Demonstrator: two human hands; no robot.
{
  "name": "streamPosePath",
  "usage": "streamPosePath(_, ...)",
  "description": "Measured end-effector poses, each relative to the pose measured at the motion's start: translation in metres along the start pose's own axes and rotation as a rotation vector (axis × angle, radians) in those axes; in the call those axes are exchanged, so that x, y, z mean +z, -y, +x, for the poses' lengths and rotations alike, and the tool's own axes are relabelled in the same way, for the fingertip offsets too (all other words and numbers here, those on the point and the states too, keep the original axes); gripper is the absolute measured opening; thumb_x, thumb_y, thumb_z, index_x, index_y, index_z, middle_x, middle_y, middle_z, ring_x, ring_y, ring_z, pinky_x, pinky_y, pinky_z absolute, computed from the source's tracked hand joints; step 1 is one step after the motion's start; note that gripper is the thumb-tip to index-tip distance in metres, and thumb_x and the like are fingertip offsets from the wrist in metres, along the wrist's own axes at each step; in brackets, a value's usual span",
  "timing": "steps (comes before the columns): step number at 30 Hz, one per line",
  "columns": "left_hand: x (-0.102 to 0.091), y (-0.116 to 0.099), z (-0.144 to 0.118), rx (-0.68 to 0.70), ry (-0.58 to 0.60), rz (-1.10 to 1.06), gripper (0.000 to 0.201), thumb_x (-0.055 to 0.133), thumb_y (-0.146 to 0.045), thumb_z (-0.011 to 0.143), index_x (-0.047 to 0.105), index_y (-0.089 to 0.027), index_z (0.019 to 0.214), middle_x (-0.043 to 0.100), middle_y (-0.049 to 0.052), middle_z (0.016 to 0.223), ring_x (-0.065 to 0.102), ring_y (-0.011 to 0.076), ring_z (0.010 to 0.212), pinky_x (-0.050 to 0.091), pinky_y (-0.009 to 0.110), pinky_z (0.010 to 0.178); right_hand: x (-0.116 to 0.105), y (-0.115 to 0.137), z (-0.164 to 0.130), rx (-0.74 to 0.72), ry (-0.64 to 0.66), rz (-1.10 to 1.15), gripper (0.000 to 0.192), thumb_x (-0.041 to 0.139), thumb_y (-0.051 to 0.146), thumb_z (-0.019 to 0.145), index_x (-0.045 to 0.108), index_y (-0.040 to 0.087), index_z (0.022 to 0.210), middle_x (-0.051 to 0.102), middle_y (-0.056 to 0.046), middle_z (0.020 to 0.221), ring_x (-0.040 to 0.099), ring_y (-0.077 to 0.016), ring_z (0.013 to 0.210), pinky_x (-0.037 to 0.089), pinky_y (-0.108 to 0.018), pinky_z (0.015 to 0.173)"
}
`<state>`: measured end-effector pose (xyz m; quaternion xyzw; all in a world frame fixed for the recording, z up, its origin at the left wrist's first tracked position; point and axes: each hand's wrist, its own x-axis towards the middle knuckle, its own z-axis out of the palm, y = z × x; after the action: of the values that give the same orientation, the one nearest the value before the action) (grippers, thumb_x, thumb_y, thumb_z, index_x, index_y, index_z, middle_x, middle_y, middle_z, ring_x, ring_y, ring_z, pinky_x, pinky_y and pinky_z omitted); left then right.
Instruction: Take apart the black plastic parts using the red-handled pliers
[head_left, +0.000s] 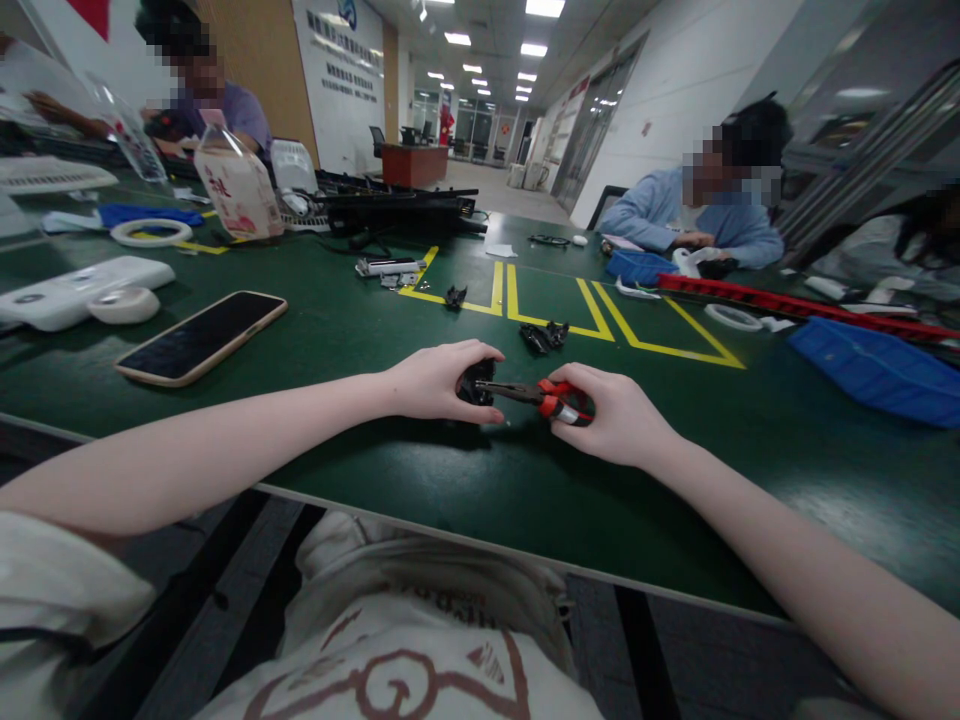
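Low over the green table, my left hand (442, 380) is closed around a small black plastic part (477, 383); much of the part is hidden by my thumb and fingers. My right hand (611, 415) grips red-handled needle-nose pliers (555, 400). Their dark jaws point left and meet the black part; whether they are clamped on it I cannot make out. Beyond my hands, several broken-looking black pieces (544, 337) lie together, and one more black piece (455, 297) sits farther back near the yellow tape.
To the left lie a phone (202, 338) and a white device (86, 290). A plastic bottle (236, 180) stands behind them. Blue trays (877, 365) and a red strip (795, 305) are at right. Persons sit across the table (360, 450), one in a light blue sleeve (645, 215).
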<state>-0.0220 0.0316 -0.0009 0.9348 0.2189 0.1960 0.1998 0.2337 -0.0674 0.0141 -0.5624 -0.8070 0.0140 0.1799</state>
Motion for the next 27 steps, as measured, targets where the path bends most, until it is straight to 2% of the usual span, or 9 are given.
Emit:
streamPosePath(11,0.0014,0.0009,0.0003,-0.013,-0.006,-0.003,0.074,0.074,-0.059,0.075,0.054,-0.018,0.134,0.065,0.011,0.127,0.064,0.0285,0.112,0.050,0.039,0.092,-0.0016,0.0028,0.0006,0.015,0.043,0.014,0.025,0.062,0.033,0.072,0.062,0.021,0.093,0.068,-0.004,0.088,0.061,-0.0201,0.073,0.041,-0.031,0.064)
streamPosePath(15,0.0001,0.0006,0.0007,0.002,-0.009,-0.017,0.074,0.074,-0.059,0.075,0.055,-0.018,0.135,0.065,0.011,0.128,0.063,0.0285,0.114,0.050,0.039,0.094,-0.0002,0.0009,-0.0010,-0.059,-0.029,-0.123,0.026,0.060,0.034,0.075,0.061,0.021,0.098,0.069,-0.007,0.095,0.063,-0.0214,0.077,0.043,-0.031,0.065)
streamPosePath(20,-0.0020,-0.0006,0.0007,0.016,-0.008,-0.064,0.077,0.077,-0.057,0.074,0.055,-0.016,0.136,0.066,0.011,0.129,0.063,0.0280,0.114,0.051,0.039,0.094,0.0006,-0.0004,-0.0034,-0.204,-0.170,-0.299,0.029,0.059,0.036,0.078,0.061,0.017,0.100,0.067,-0.009,0.091,0.061,-0.0229,0.077,0.044,-0.032,0.064)
streamPosePath(23,-0.0017,-0.0005,0.0005,0.018,-0.009,-0.065,0.079,0.078,-0.057,0.073,0.055,-0.017,0.136,0.065,0.012,0.131,0.063,0.0284,0.116,0.051,0.039,0.096,0.0014,-0.0010,-0.0036,-0.245,-0.191,-0.329,0.028,0.059,0.035,0.079,0.061,0.016,0.100,0.066,-0.009,0.090,0.061,-0.0222,0.075,0.045,-0.032,0.064)
streamPosePath(27,-0.0005,-0.0013,-0.0001,-0.029,-0.010,-0.082,0.084,0.080,-0.059,0.069,0.052,-0.019,0.138,0.065,0.013,0.131,0.064,0.0305,0.117,0.051,0.042,0.097,0.0013,-0.0011,-0.0030,-0.230,-0.175,-0.324,0.029,0.060,0.036,0.079,0.061,0.017,0.101,0.067,-0.009,0.092,0.061,-0.0224,0.077,0.045,-0.032,0.065)
